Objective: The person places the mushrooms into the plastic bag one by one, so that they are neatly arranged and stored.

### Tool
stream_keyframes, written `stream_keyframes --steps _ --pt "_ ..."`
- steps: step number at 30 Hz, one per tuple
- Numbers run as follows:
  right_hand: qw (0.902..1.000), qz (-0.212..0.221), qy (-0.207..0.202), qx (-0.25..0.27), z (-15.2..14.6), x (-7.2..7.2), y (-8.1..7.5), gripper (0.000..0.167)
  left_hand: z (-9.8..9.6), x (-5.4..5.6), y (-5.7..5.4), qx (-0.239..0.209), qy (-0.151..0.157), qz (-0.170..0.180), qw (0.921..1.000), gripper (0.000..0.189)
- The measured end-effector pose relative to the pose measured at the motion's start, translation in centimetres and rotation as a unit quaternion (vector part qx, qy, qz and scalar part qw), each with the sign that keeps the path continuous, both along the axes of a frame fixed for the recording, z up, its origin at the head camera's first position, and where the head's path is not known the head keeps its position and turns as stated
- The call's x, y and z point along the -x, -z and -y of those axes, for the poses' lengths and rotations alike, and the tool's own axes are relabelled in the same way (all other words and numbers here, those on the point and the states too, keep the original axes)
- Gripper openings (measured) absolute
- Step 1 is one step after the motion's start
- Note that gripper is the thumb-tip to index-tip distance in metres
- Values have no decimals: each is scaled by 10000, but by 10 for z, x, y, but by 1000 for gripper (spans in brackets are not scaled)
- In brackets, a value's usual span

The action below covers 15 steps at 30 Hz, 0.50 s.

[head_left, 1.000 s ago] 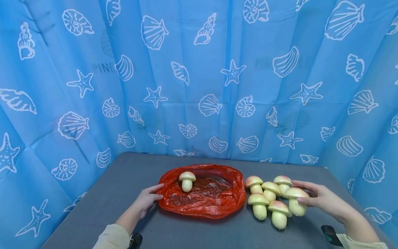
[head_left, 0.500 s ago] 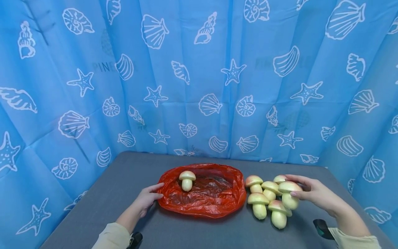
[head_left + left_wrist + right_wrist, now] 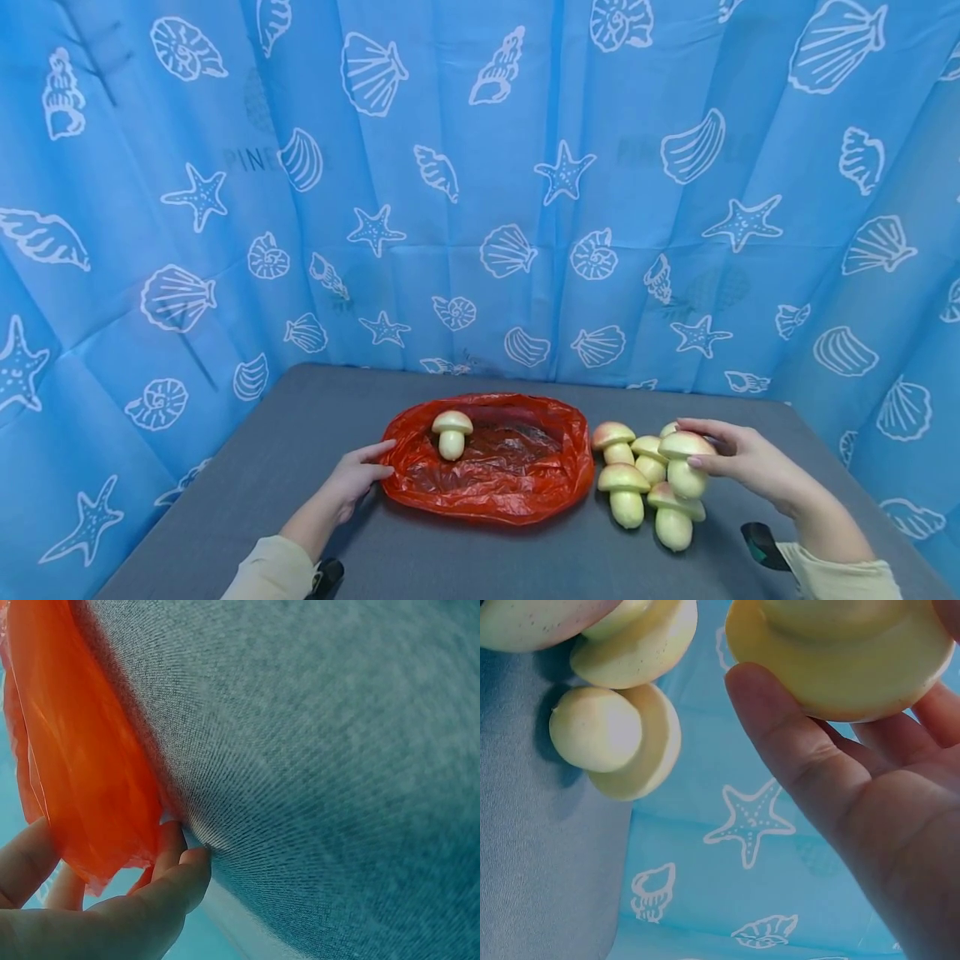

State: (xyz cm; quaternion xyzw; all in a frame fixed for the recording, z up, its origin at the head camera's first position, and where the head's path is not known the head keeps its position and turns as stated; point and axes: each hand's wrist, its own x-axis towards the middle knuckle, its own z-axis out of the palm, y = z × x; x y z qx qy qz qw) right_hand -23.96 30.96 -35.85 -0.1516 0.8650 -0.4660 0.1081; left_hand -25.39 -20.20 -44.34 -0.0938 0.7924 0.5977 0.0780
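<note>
A red plastic bag [image 3: 502,511] lies on the table with its mouth spread wide and its rim rolled outward. Inside it, toward the left, is one pale mushroom [image 3: 452,433] with a rounded cap. My left hand [image 3: 352,482] holds the bag's left end, fingers on either side of the plastic in the left wrist view. Between thumb and fingers, my right hand [image 3: 757,462] grips another mushroom [image 3: 686,475] by its cap, stem pointing down. This held mushroom overlaps the others in the head view and partly hides one behind it.
Several more mushrooms [image 3: 626,496] with pinkish-yellow caps cluster right of the bag on the grey table [image 3: 465,567]. A blue curtain [image 3: 480,192] printed with white seashells and starfish hangs behind and around the table.
My right hand has moved left over the cluster, carrying the gripped mushroom with it and raising it slightly. My left hand and the bag stay put.
</note>
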Motion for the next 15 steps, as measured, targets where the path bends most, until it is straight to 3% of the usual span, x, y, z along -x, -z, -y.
stream_keyframes --steps 15 --pt "10000 48 3 71 12 4 -2 63 0 0 0 -33 -8 5 10000 51"
